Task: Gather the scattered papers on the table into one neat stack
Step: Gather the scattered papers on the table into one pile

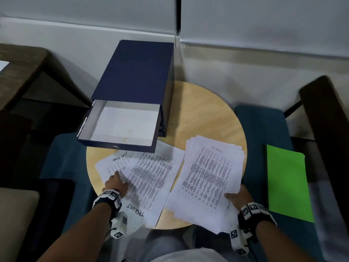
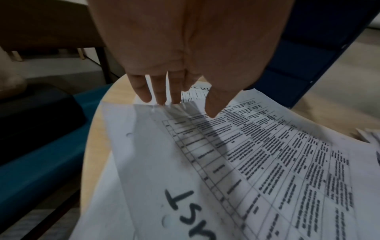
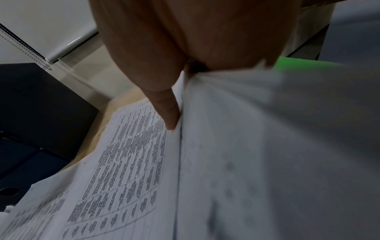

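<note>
Pinching the gathered Admin stack [image 1: 209, 178] in my right hand [image 1: 238, 197], I judged my left hand's [image 1: 115, 183] flat, relaxed fingers [image 2: 160, 92] should slide the loose task-list sheets [image 1: 149, 178] across the worktop [image 1: 204, 110] beneath it.

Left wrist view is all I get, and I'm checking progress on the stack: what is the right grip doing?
Observer: The right grip holds the near edge of the Admin stack, thumb on top.
Operator: Is that stack squared up yet?
Observer: No, its sheets are fanned out of line along the far and right edges.
</note>
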